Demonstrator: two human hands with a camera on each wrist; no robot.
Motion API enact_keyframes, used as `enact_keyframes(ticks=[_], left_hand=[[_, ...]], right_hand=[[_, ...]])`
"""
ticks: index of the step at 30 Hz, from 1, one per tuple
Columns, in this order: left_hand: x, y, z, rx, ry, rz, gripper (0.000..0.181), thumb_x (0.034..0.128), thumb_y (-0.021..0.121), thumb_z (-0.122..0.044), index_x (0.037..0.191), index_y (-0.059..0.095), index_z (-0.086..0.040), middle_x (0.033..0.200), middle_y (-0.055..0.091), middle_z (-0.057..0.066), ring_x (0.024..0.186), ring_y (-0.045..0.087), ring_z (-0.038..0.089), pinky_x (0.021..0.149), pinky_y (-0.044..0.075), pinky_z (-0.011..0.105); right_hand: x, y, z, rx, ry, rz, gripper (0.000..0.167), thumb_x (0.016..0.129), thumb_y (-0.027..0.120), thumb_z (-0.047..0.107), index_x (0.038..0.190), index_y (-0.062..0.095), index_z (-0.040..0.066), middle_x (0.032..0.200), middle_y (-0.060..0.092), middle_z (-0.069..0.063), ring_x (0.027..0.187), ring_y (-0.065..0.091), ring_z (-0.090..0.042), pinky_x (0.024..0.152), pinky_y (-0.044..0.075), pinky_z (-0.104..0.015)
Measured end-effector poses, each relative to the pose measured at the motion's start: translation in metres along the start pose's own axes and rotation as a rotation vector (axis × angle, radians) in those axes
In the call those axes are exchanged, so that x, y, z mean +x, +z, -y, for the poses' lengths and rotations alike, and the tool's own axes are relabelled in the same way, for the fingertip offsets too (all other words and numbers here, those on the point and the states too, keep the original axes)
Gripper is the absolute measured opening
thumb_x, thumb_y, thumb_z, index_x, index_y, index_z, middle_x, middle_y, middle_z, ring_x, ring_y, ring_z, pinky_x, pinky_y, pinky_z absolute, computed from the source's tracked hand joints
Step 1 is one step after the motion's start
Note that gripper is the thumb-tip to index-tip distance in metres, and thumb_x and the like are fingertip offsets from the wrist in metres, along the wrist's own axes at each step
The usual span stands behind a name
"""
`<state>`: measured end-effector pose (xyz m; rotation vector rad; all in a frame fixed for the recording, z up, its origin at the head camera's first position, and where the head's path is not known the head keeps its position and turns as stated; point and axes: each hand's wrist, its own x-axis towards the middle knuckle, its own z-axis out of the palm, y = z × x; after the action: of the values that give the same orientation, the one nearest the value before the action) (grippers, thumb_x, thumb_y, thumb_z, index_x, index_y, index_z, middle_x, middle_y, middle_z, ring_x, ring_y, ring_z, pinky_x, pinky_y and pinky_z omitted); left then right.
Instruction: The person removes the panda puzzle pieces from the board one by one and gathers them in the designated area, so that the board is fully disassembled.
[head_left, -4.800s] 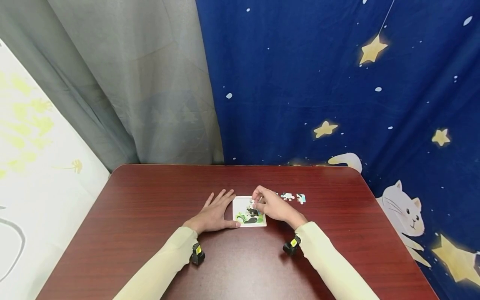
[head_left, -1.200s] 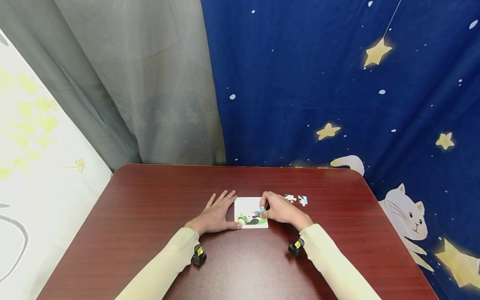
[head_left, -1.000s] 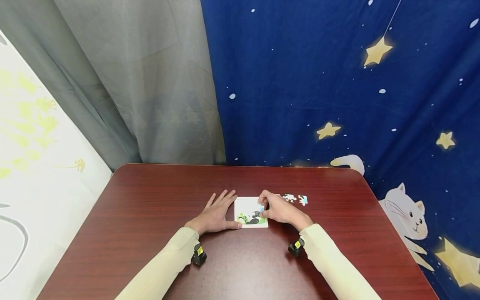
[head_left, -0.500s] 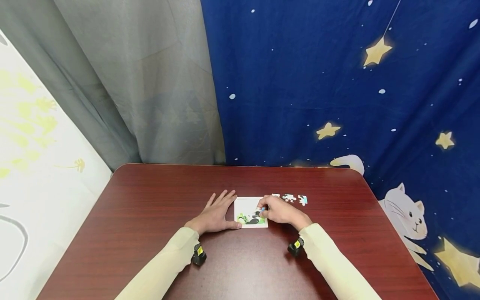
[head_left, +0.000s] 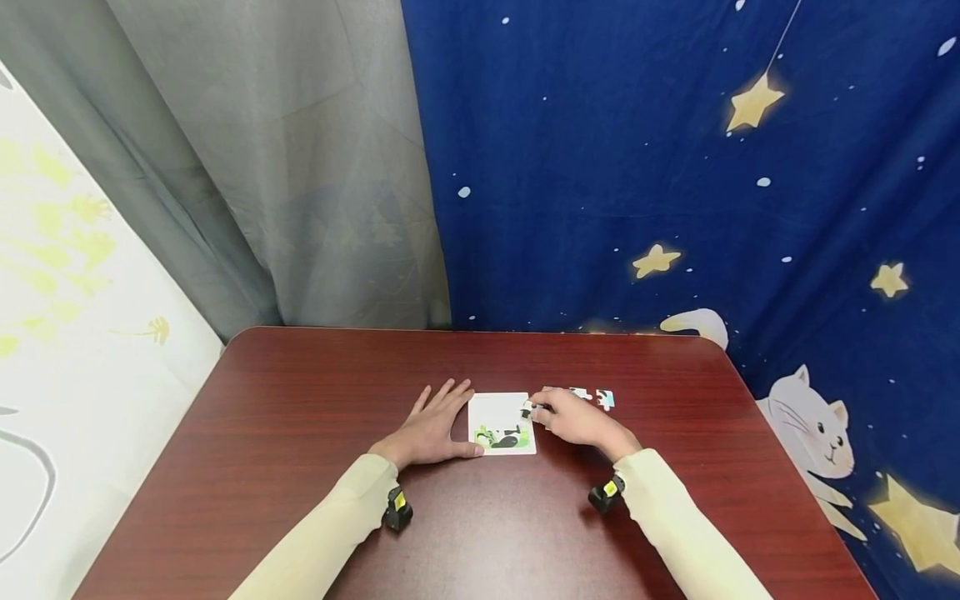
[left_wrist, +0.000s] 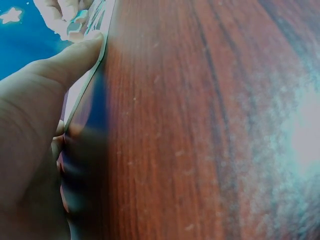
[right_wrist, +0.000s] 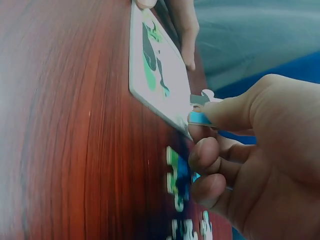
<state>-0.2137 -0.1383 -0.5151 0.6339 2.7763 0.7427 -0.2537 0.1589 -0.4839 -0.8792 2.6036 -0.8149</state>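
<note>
A white puzzle tray [head_left: 497, 408] lies on the table, with green and black panda pieces [head_left: 504, 438] in its near rows and bare white backing behind them. My left hand [head_left: 429, 429] rests at its left side, fingers spread, thumb on the near left corner; in the left wrist view the thumb [left_wrist: 82, 55] lies over the tray's edge. Just over the tray's right edge, my right hand [head_left: 573, 417] pinches a puzzle piece [right_wrist: 199, 118] with a light blue part between thumb and fingers. My fingers partly hide that piece.
Several loose jigsaw pieces [head_left: 605, 399] lie on the red-brown table [head_left: 315, 375] behind and right of the tray; my right hand covers some in the head view. More loose pieces [right_wrist: 172, 172] show beside the tray in the right wrist view. Curtains [head_left: 555, 192] hang behind the table.
My right hand has lifted a piece off the tray's right side and moved right with it. More white backing shows than several seconds ago. My left hand has stayed in place.
</note>
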Motion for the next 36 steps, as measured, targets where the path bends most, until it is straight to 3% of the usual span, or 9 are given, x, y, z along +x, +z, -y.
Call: enact_keyframes(ticks=[4, 13, 21, 25, 36], left_hand=[[0.001, 0.003, 0.003, -0.015, -0.010, 0.005, 0.110, 0.0867, 0.078, -0.065, 0.169, 0.031, -0.009, 0.181, 0.021, 0.007, 0.170, 0.011, 0.033, 0.135, 0.001, 0.063], [-0.001, -0.001, 0.000, 0.010, -0.011, 0.013, 0.108, 0.0884, 0.077, -0.065, 0.168, 0.032, -0.009, 0.180, 0.023, 0.007, 0.170, 0.013, 0.034, 0.135, 0.003, 0.064], [0.000, 0.002, 0.001, -0.019, -0.006, 0.002, 0.109, 0.0878, 0.077, -0.065, 0.168, 0.032, -0.007, 0.180, 0.023, 0.008, 0.169, 0.012, 0.034, 0.134, 0.002, 0.065], [0.001, 0.001, 0.001, 0.020, 0.000, 0.001, 0.108, 0.0886, 0.075, -0.067, 0.168, 0.033, -0.008, 0.180, 0.024, 0.007, 0.169, 0.014, 0.034, 0.135, 0.005, 0.065], [0.000, 0.000, 0.000, 0.021, -0.005, 0.004, 0.108, 0.0887, 0.075, -0.068, 0.168, 0.032, -0.009, 0.180, 0.023, 0.007, 0.169, 0.013, 0.033, 0.135, 0.005, 0.065]], right_hand=[[-0.009, -0.005, -0.008, 0.068, 0.047, -0.048, 0.021, 0.105, 0.062, 0.007, 0.123, 0.074, 0.003, 0.094, 0.072, -0.006, 0.068, 0.055, -0.004, 0.069, 0.048, -0.023], [-0.034, -0.016, -0.027, 0.223, 0.119, -0.100, 0.004, 0.101, 0.068, 0.005, 0.103, 0.064, 0.004, 0.087, 0.066, -0.005, 0.064, 0.052, -0.007, 0.060, 0.045, -0.021], [-0.056, -0.026, -0.047, 0.183, 0.171, -0.135, 0.005, 0.102, 0.068, 0.009, 0.100, 0.065, 0.006, 0.089, 0.066, -0.003, 0.076, 0.056, -0.010, 0.070, 0.046, -0.022], [-0.064, -0.031, -0.054, 0.184, 0.173, -0.156, 0.006, 0.104, 0.066, 0.009, 0.099, 0.065, 0.005, 0.092, 0.067, -0.005, 0.081, 0.058, -0.011, 0.073, 0.047, -0.022], [-0.079, -0.040, -0.068, 0.176, 0.228, -0.168, 0.008, 0.105, 0.065, 0.009, 0.101, 0.066, 0.002, 0.092, 0.067, -0.007, 0.080, 0.057, -0.014, 0.070, 0.046, -0.022]])
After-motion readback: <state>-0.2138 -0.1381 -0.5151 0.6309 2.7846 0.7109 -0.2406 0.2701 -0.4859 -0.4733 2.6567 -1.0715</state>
